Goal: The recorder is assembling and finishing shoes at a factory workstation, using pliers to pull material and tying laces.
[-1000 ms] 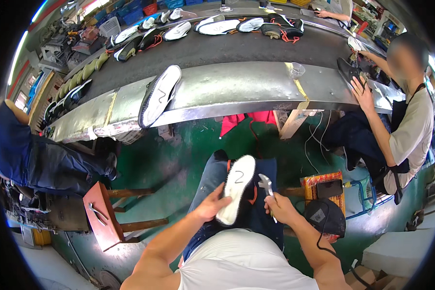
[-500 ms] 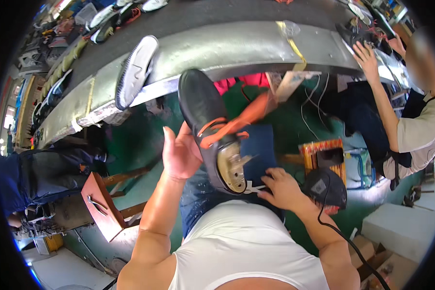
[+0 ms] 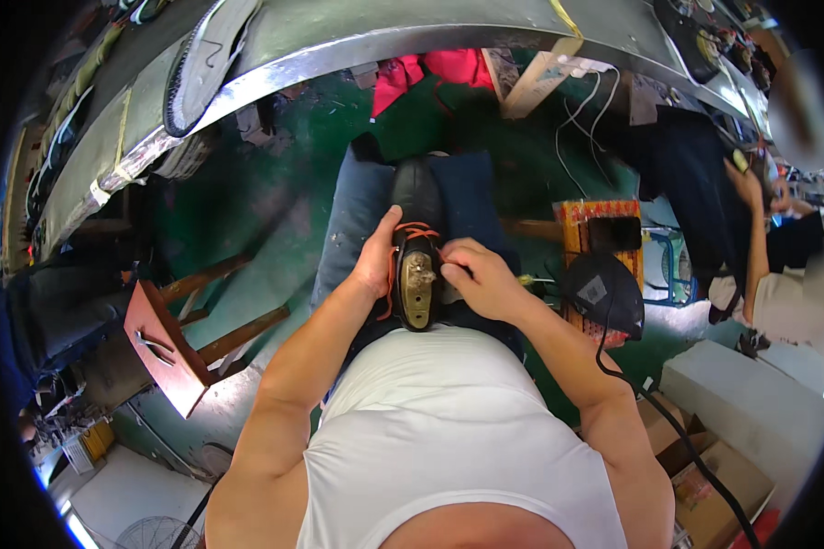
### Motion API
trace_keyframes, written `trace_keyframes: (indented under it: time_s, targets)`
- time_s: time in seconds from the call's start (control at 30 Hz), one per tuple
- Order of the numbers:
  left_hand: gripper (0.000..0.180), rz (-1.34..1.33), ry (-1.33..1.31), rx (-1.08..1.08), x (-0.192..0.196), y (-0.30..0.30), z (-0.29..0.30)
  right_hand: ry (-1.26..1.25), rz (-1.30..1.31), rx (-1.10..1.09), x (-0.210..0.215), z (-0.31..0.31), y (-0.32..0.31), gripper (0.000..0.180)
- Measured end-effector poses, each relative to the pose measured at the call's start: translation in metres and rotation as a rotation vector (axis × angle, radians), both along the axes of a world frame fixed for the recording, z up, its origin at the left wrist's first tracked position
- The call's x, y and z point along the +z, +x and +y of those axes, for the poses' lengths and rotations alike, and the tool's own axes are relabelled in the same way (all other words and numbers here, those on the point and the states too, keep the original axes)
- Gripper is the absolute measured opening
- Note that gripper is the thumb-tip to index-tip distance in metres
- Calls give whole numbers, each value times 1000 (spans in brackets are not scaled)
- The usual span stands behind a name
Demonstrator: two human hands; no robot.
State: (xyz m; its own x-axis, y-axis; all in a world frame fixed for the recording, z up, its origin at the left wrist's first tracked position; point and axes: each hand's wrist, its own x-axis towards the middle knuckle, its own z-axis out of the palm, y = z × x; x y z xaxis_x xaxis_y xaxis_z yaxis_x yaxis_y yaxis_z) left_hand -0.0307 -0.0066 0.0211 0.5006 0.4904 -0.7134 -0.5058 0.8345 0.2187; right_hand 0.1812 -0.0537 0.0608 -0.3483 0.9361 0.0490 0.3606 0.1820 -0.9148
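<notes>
Wore a white sleeveless top (image 3: 449,430) at lower centre. Held a black shoe (image 3: 416,190) on the lap at mid-frame, with a brassy last (image 3: 419,306) in its opening, orange laces (image 3: 418,231) above that and its toe toward the top. Clamped its left side in the left hand (image 3: 378,254); bent the right hand (image 3: 485,274) beside its right edge, with thumb and forefinger close together, but could not tell whether pinched on a lace. Had a black cap (image 3: 604,293) on a patterned seat (image 3: 572,215) at right, a metal tool (image 3: 154,346) on a reddish stool (image 3: 181,389) at left. Farther off, showed red cloth (image 3: 458,69) under the metal bench (image 3: 339,18) across the top, and a co-worker's hand (image 3: 746,183) at upper right.
</notes>
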Motion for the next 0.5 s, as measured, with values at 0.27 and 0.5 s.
trace_keyframes:
  time_s: [0.27,0.5]
  targets:
    - [32,669,522,-846,109,-64,-12,12,-644,393,77,48,29,25]
    - [20,758,576,-571,115,-108,9,346,-513,389,88,79,15,17]
